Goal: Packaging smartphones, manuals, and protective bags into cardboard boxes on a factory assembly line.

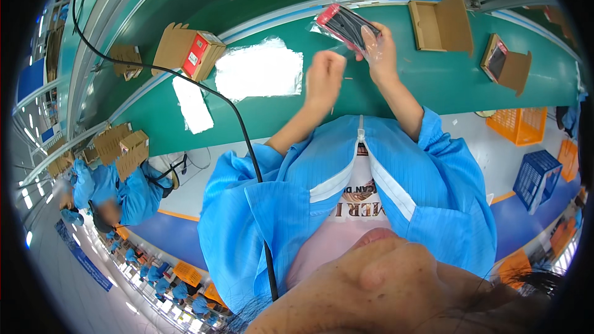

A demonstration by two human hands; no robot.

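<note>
Above the green bench, my right hand (382, 55) grips a flat black-and-red item (346, 27) in a clear plastic bag, with the thumb across its near end. Shiny film shows around the item's edges. Just left of it is my left hand (325, 77), its fingers curled closed and slightly blurred. Whatever those fingers pinch, if anything, is hidden. To the left, a white sheet-like stack (260, 71) and a smaller white piece (192, 105) lie on the green bench surface (247, 120).
An open cardboard box (431, 28) stands at the far right, beside another open carton (507, 65) with a dark item inside. A red-labelled carton (197, 55) sits at left. A black cable (238, 117) crosses the view. Crates (516, 125) stand on the floor; a co-worker (117, 188) is at left.
</note>
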